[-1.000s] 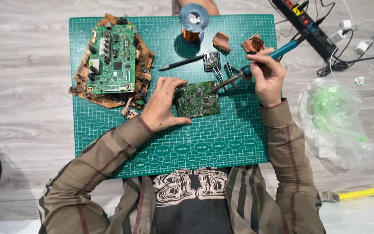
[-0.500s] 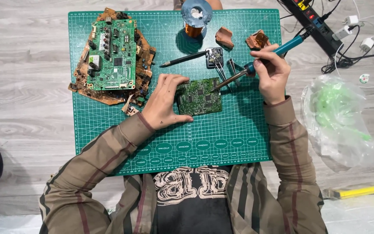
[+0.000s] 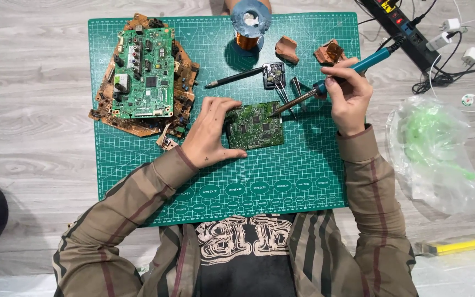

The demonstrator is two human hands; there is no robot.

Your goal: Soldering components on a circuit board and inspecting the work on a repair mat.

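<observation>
My right hand [image 3: 348, 99] is closed around the teal grip of a soldering iron [image 3: 325, 85], its metal tip slanting down to the upper right edge of the small green circuit board [image 3: 255, 125]. My left hand [image 3: 210, 135] pinches that board at its left side, thumb under the lower edge, fingers curled over the top corner. The board lies flat near the middle of the green cutting mat [image 3: 281, 181]. Just above it sit tweezers [image 3: 282, 93] and a black pen [image 3: 235, 78]. Farther up stands a spool of copper wire [image 3: 250, 25]. At the mat's left a larger green board [image 3: 145, 74] tops a heap of brown ones. Off the mat to my right lies a crumpled clear plastic bag [image 3: 435, 148] with green inside, and nearer me a flat yellow tool [image 3: 457, 246]
</observation>
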